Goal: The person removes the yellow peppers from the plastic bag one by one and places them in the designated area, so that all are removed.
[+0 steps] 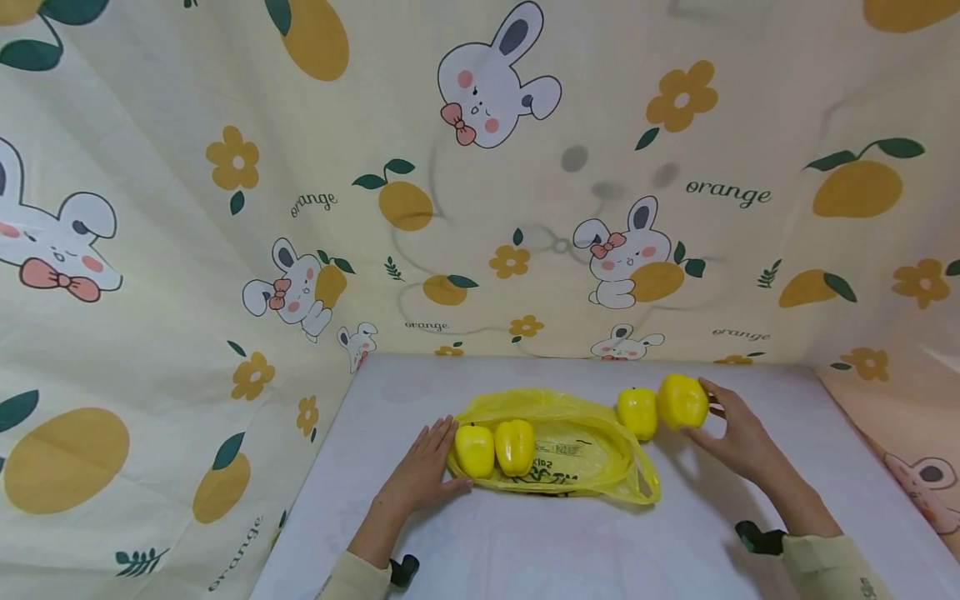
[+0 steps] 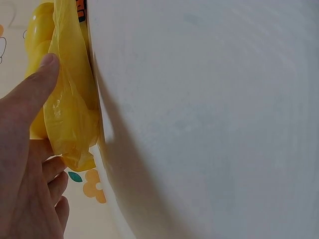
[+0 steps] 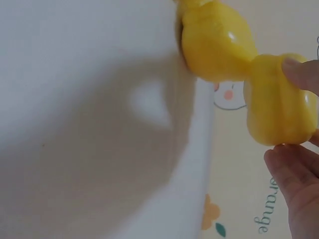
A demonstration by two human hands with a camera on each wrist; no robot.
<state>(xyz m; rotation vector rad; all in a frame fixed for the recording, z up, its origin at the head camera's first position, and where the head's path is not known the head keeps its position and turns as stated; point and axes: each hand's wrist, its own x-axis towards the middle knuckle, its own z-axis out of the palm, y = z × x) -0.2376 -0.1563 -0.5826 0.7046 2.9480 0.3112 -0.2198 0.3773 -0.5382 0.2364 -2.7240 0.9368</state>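
Note:
A yellow plastic bag (image 1: pixel 577 446) with dark print lies spread on the table, its mouth facing me. Two yellow bell peppers (image 1: pixel 475 452) sit side by side at its left end. My left hand (image 1: pixel 422 468) rests against that end, fingers extended, thumb touching the plastic (image 2: pixel 70 104). Beyond the bag's right end stands another yellow bell pepper (image 1: pixel 637 413). Just right of it, my right hand (image 1: pixel 738 437) holds a yellow bell pepper (image 3: pixel 280 99) between thumb and fingers, raised off the table. In the right wrist view the held pepper overlaps the standing pepper (image 3: pixel 217 42); contact is unclear.
The white table (image 1: pixel 525 550) runs back to a cloth backdrop (image 1: pixel 487 208) printed with rabbits, oranges and flowers. That cloth also hangs along the left and right sides. A dark strap device (image 1: pixel 759 538) sits at my right wrist, another (image 1: pixel 405 571) at my left.

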